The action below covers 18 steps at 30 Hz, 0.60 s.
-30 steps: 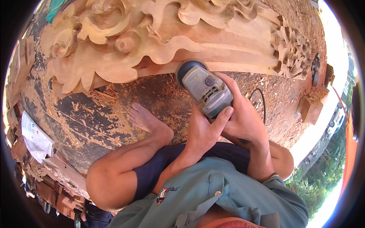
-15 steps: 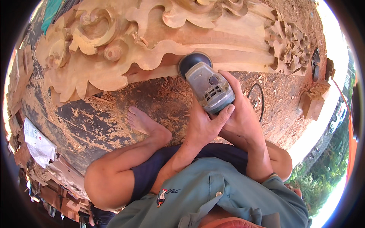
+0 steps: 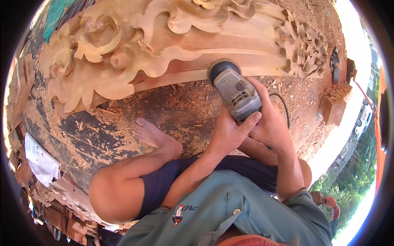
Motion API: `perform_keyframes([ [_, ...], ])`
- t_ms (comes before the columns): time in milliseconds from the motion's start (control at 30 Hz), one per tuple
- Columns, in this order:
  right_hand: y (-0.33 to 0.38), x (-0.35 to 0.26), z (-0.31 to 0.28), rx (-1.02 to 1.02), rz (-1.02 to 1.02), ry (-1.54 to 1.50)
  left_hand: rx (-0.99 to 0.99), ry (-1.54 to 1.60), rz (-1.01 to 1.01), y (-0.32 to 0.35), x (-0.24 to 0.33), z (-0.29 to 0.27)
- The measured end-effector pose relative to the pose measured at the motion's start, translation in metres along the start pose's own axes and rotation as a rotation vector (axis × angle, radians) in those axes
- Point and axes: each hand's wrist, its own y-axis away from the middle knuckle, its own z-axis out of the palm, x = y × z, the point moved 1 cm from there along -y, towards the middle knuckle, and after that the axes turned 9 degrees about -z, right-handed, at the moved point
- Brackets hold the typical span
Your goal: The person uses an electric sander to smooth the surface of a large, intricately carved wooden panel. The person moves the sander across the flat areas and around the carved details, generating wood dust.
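Our left grip [image 3: 225, 132] is closed around the rear of a grey angle grinder [image 3: 241, 97], its thumb laid across the tail end. Our right grip [image 3: 269, 125] clasps the same tool along its right flank, so we have it in both hands, tilted away from us to the upper left. At its head a dark round disc [image 3: 223, 67] overlaps the near edge of a carved wooden panel [image 3: 176, 67]; we cannot tell how hard it bears there. A black cord [image 3: 286, 107] loops out beside our right wrist. The panel lies across the ground ahead of us, with scrolls and leaf shapes at its left and a dense flower cluster [image 3: 303, 47] at its right end. Between it and us, wood shavings [image 3: 180, 98] litter the dark ground, where our bare left foot [image 3: 151, 133] rests. Farther out, we see a carved wooden block [image 3: 333, 107] to the right, a white printed sack [image 3: 41, 160] to the left and teal cloth [image 3: 53, 18] at the upper left
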Motion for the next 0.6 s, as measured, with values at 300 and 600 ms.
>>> perform_keyframes([
  [300, 0.039, 0.047, -0.069, -0.050, -0.227, 0.251, -0.212, -0.066, 0.007, -0.009, -0.029, 0.062],
  [600, 0.039, 0.094, -0.039, 0.066, -0.362, 0.094, -0.041, -0.074, 0.149, -0.018, -0.043, 0.052],
])
